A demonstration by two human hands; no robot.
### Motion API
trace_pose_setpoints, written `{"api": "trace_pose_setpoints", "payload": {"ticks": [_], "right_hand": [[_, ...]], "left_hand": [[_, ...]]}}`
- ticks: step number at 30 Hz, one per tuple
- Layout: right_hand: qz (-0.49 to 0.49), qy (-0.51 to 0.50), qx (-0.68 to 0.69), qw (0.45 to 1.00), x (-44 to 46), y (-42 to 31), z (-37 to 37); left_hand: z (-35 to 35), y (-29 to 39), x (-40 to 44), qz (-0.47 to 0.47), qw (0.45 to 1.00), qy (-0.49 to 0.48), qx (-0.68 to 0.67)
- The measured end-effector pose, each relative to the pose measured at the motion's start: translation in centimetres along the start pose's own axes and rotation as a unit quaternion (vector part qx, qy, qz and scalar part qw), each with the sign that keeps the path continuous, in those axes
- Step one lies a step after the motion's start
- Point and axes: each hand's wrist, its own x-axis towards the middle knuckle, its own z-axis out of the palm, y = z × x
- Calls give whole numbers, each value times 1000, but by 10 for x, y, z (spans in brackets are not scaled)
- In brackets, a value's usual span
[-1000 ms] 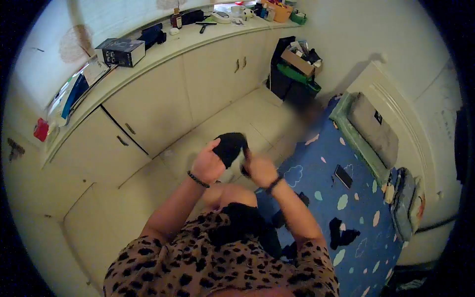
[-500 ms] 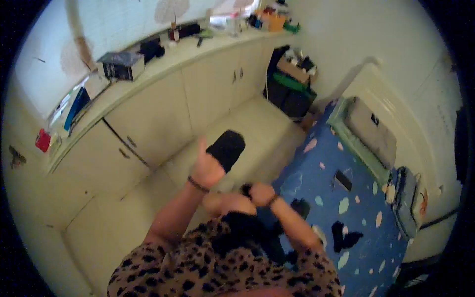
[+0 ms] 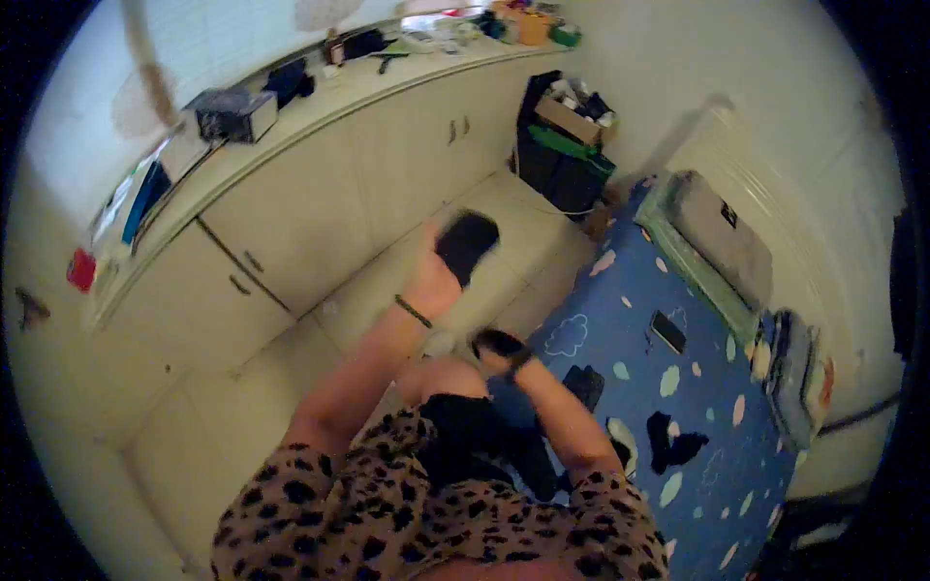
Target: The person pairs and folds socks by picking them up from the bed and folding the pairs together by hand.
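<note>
A black sock-like piece of cloth (image 3: 468, 246) covers the fingers of my left hand (image 3: 434, 284), which is raised over the floor in front of my knee; the thumb stands apart from the cloth. Whether those fingers are inside it or behind it, I cannot tell. Above my thigh, my right hand (image 3: 498, 362) is closed on another small black sock-like cloth (image 3: 500, 340), partly blurred. Beside me on the blue bed lie a pair of crumpled black socks (image 3: 671, 443) and a dark folded cloth (image 3: 583, 385).
The bed (image 3: 572, 334) has a phone (image 3: 667, 331), a grey pillow (image 3: 722, 232) and folded bedding (image 3: 792, 373). Across the floor runs a low white cabinet (image 3: 320, 198) with a box (image 3: 235, 115) and clutter on top. A dark bin-like container (image 3: 557, 174) holding a carton stands in the corner.
My left hand has moved up and to the right with the black cloth. My right hand has lifted slightly, showing more of its black cloth. The view has shifted a little.
</note>
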Motion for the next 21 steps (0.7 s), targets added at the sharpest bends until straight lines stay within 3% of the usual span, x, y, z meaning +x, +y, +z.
{"api": "trace_pose_setpoints", "payload": {"ticks": [1, 2, 4, 5, 6, 7, 8, 9, 10, 11, 13, 14, 16, 17, 18, 19, 21], "right_hand": [[11, -60, -95, 994, -3, -44, -37], [10, -122, -189, 974, -6, -97, -79], [82, 65, -161, 981, -55, -75, -32], [79, 69, -165, 981, -51, -64, -44], [100, 122, 38, 987, -39, -60, -67], [114, 172, 238, 949, -26, -56, -90], [88, 179, 390, 899, -20, -78, -110], [62, 180, 531, 825, -16, -102, -126], [46, 165, 624, 762, -14, -99, -126], [48, 162, 625, 762, -12, -102, -127], [8, 128, 772, 622, -7, -119, -134], [-10, 129, 786, 604, -7, -133, -139], [-3, 165, 758, 631, -12, -136, -145], [8, 199, 727, 657, -15, -136, -146], [31, 240, 609, 755, -16, -132, -144], [33, 243, 610, 753, -18, -125, -142], [111, 179, 368, 905, -21, -108, -137]], "left_hand": [[12, 25, 18, 58, 994, -85, -32], [14, 42, 14, 99, 993, -60, -11], [7, 57, -14, 103, 993, 42, 46], [-1, 53, -14, 106, 993, 37, 47], [-13, 46, -16, 78, 993, 84, 23], [-26, 35, -15, 51, 990, 128, -1], [-43, 24, -23, 16, 998, 67, -4], [-24, 12, -47, 33, 909, 95, 403], [-6, 2, -60, 38, 804, 101, 585], [12, -9, -72, 41, 663, 112, 739], [14, -22, -75, -64, 684, 11, 727], [7, -29, -73, -99, 687, -23, 720], [-46, -48, -61, 15, 711, -111, 695], [-41, -47, -64, 12, 710, -114, 695], [-38, -42, -67, -58, 780, -84, 618], [-34, -37, -71, -128, 836, -51, 531], [-30, -29, -81, -124, 848, -59, 512]]}}
